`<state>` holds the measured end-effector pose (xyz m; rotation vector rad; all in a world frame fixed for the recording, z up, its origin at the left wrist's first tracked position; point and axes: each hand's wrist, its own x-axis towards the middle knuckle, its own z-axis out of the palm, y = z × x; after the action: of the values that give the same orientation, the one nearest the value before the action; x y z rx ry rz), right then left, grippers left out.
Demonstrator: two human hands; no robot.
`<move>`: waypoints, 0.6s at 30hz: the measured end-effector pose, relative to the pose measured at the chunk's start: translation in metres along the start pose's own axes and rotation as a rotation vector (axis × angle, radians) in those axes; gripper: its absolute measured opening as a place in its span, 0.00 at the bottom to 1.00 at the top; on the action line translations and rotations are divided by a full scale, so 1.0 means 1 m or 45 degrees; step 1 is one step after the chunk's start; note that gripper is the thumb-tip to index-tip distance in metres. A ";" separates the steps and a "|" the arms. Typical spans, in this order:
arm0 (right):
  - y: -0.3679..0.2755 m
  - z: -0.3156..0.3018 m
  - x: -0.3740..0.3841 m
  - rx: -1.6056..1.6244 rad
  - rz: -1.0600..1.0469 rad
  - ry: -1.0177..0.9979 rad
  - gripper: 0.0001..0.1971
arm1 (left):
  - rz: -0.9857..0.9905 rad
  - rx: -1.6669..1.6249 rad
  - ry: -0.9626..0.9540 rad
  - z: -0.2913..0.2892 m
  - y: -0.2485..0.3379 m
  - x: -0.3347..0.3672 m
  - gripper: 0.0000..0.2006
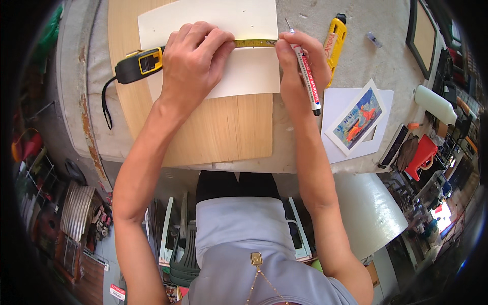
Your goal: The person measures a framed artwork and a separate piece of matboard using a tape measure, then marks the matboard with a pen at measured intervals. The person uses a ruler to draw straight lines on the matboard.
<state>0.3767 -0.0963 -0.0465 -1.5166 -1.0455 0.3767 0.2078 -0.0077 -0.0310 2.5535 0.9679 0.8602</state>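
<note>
A sheet of white card (254, 73) lies on a light wooden board (223, 132). Across the card runs the yellow blade of a tape measure (254, 43), whose black and yellow case (140, 66) rests to the left with a wrist cord hanging from it. My left hand (195, 61) is closed on the blade, its fingertips pressed together at the card's middle. At the card's right edge, the thumb and fingers of my right hand (305, 61) pinch the blade's end. That same hand also grips a white marker (310, 84), its thin nib pointing away from me.
A yellow utility knife (336, 48) lies right of my right hand. Nearer me are a white sheet (333, 150) and a small scooter picture (358, 118). A black frame (423, 35), a white bottle (435, 104) and a red tool (421, 157) line the right side.
</note>
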 end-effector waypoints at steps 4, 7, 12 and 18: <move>-0.006 0.002 -0.001 -0.047 0.024 -0.016 0.12 | -0.011 0.096 -0.066 -0.009 0.008 0.003 0.07; -0.010 0.004 0.002 -0.077 0.026 -0.110 0.11 | -0.011 0.230 -0.173 -0.016 0.010 0.004 0.08; -0.012 -0.002 0.006 -0.153 -0.350 -0.095 0.11 | 0.091 0.833 -0.350 -0.066 0.023 0.015 0.12; -0.039 0.007 0.010 -0.009 -0.365 -0.075 0.11 | 0.183 0.584 -0.638 -0.115 -0.041 -0.001 0.18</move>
<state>0.3615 -0.0878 -0.0097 -1.3439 -1.2921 0.2173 0.1153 0.0272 0.0408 3.0238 0.9004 -0.0082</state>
